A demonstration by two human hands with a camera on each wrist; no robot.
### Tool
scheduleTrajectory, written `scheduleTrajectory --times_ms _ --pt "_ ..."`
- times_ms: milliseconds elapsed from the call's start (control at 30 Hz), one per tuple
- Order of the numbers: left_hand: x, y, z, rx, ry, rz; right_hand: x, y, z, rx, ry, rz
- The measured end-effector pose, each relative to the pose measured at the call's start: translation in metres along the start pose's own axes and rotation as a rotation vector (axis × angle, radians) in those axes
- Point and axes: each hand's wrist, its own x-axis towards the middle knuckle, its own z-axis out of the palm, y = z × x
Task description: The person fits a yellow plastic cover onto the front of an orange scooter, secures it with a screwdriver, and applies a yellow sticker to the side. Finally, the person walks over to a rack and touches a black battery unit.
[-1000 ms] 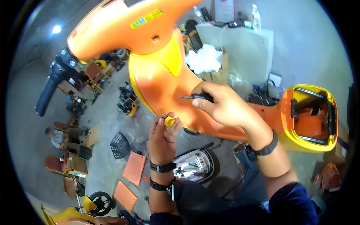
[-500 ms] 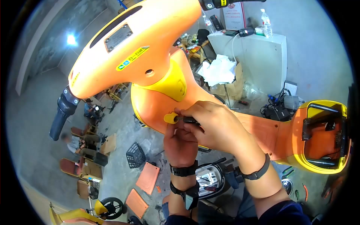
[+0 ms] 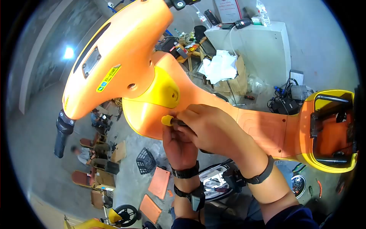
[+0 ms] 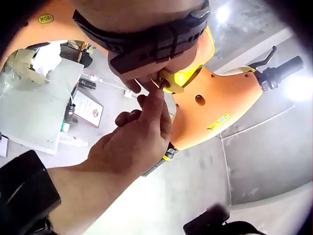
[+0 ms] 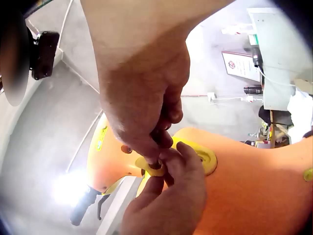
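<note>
A small yellow part (image 3: 167, 120) is pinched in the fingers of the left hand (image 3: 180, 149), above the orange scooter body (image 3: 146, 121). The right hand (image 3: 217, 128) grips a dark-handled screwdriver (image 3: 179, 123), whose end meets the yellow part. In the left wrist view the right hand (image 4: 134, 139) comes from below to the yellow part (image 4: 171, 82). The right wrist view shows the left hand (image 5: 171, 196) holding the yellow part (image 5: 155, 170), with the right hand (image 5: 142, 98) directly over it; the tool is mostly hidden by the fingers.
The scooter's handlebar grip (image 3: 61, 139) is at left, its open seat frame (image 3: 331, 166) at right. Behind stands a pale cabinet (image 3: 263, 53) with bottles. On the floor are a black basket (image 3: 145, 161), orange panels (image 3: 159, 182) and a bowl (image 3: 298, 186). People sit at far left.
The right hand has brought the screwdriver from apart to the yellow part, and the hands have come together. The head view has shifted, with the scooter front lower in it than one second ago.
</note>
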Motion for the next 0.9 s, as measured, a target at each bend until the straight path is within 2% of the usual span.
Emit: scheduleTrajectory --times_ms 67,100,167,267,333,367,433,467,533,567,633,667,733,767,833,900 --pt "0.005 -0.004 0.002 -0.057 -0.176 -0.006 0.001 0.005 -0.004 0.052 0.015 0.031" --pt "0.007 -0.007 0.004 -0.047 -0.176 -0.013 0.001 0.008 -0.007 0.116 -0.023 0.081" --pt "0.013 -0.016 0.006 0.164 -0.171 0.035 0.000 0.018 -0.010 0.193 -0.049 0.139" --pt "0.031 -0.024 -0.011 0.188 -0.150 0.011 0.000 0.041 -0.005 0.162 -0.047 0.150" --pt "0.040 -0.035 -0.018 0.218 -0.179 -0.010 0.000 0.053 0.001 0.182 -0.121 0.349" --pt "0.044 -0.040 -0.022 0.233 -0.211 -0.018 -0.002 0.059 0.007 0.198 -0.112 0.364" --pt "0.057 -0.042 -0.034 0.295 -0.249 -0.025 -0.004 0.072 0.019 0.437 0.068 0.292" --pt "0.060 -0.041 -0.038 0.345 -0.292 -0.016 -0.003 0.066 0.030 0.453 0.074 0.308" --pt "0.060 -0.043 -0.040 0.357 -0.232 0.014 -0.001 0.053 0.052 0.594 0.317 0.462" --pt "0.062 -0.044 -0.041 0.356 -0.187 0.055 -0.002 0.060 0.052 0.609 0.333 0.478" --pt "0.068 -0.037 -0.048 0.463 -0.179 0.042 0.002 0.073 0.051 0.349 0.498 0.098" --pt "0.069 -0.035 -0.050 0.540 -0.190 0.097 0.004 0.079 0.056 0.366 0.507 0.114" --pt "0.066 -0.032 -0.052 0.678 -0.187 0.166 0.009 0.095 0.068 0.414 0.321 0.197" --pt "0.065 -0.034 -0.049 0.684 -0.180 0.165 0.013 0.101 0.060 0.422 0.318 0.202" --pt "0.063 -0.039 -0.044 0.631 -0.148 0.179 0.014 0.108 0.042 0.495 0.057 0.206" --pt "0.064 -0.037 -0.044 0.557 -0.085 0.169 0.014 0.105 0.032 0.499 0.040 0.202"
